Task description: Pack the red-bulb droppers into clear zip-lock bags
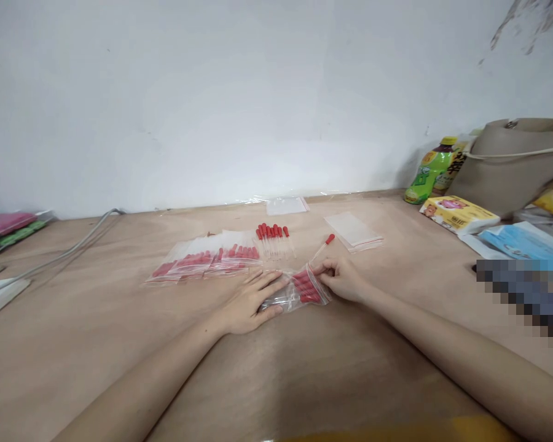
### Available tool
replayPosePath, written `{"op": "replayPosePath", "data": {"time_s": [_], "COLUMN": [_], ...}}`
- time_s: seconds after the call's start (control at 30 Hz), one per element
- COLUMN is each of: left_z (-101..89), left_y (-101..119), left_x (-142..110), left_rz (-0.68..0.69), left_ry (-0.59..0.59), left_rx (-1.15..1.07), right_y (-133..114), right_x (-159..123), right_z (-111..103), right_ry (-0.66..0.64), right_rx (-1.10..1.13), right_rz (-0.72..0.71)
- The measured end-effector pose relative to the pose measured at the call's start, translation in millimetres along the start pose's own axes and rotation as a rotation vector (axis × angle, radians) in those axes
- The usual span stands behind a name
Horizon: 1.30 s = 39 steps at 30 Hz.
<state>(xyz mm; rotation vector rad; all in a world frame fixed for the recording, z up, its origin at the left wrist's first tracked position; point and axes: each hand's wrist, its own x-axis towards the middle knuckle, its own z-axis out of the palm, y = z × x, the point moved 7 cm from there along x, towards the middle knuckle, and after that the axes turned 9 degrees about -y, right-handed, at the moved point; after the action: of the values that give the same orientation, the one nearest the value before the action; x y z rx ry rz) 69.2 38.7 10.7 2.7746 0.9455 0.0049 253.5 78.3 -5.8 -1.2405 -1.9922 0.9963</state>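
A small clear zip bag (pixel 299 290) filled with red-capped droppers lies on the wooden table (pixel 96 344). My left hand (pixel 251 302) lies flat on the bag's left end, fingers stretched out. My right hand (pixel 341 277) pinches the bag's right, upper edge with closed fingers. Just beyond it lies one loose red-capped dropper (pixel 323 245). A row of loose droppers (pixel 273 238) sits farther back, and several filled bags (pixel 203 261) overlap in a line to the left.
Empty clear bags (pixel 354 232) lie at the back right, another (pixel 286 205) by the wall. At right stand a green bottle (pixel 427 169), a tissue pack (pixel 458 213), a blue packet (pixel 518 240) and a beige bucket (pixel 511 159). A grey cable (pixel 74 245) runs at left.
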Motion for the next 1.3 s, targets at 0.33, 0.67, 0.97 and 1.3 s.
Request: {"op": "replayPosePath", "data": {"time_s": [0.33, 0.67, 0.97, 1.3], "left_z": [-1.2, -2.8, -1.4, -1.2], "left_y": [-2, -1, 0, 0], "left_x": [-1, -2, -1, -1], "left_rz": [0.012, -0.009, 0.024, 0.044], "left_ry": [0.013, 0.023, 0.011, 0.013], "left_rx": [-0.006, -0.026, -0.002, 0.007], "right_y": [4, -3, -3, 14], "right_x": [-3, -5, 4, 1], "right_z": [1, 3, -9, -13], "right_ry": [0.013, 0.001, 0.15, 0.149], "right_rx": [0.004, -0.056, -0.109, 0.231], "right_rz": [0.044, -0.026, -0.048, 0.145]}}
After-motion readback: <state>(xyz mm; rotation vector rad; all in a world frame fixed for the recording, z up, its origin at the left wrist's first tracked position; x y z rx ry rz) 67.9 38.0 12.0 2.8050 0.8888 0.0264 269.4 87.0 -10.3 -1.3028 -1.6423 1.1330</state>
